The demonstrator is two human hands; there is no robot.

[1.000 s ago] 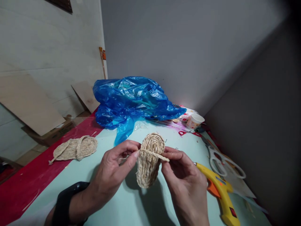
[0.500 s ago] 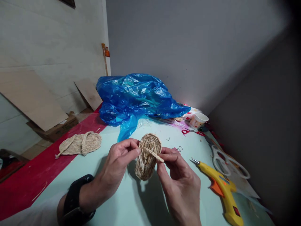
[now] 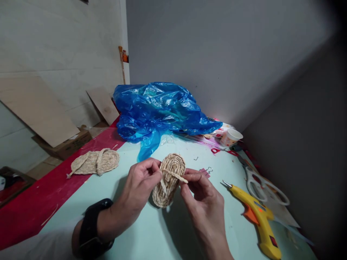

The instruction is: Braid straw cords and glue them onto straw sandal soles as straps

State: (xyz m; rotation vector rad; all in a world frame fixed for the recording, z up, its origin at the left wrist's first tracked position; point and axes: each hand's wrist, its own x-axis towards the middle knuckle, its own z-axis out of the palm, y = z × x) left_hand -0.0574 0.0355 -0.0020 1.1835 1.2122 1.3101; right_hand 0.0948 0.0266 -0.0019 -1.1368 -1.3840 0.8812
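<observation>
My left hand (image 3: 139,186) and right hand (image 3: 207,198) pinch opposite ends of the strap (image 3: 174,174), the woven sole (image 3: 170,186) between them, pointing toward the table's (image 3: 235,231) far edge.

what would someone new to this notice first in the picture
Probably the crumpled blue bag, big and shiny at the back of the table. Next, the coiled sole in the middle, held between the left hand and the right hand, with a braid across it. The bright yellow glue gun also stands out, lying right of the hands.
</observation>
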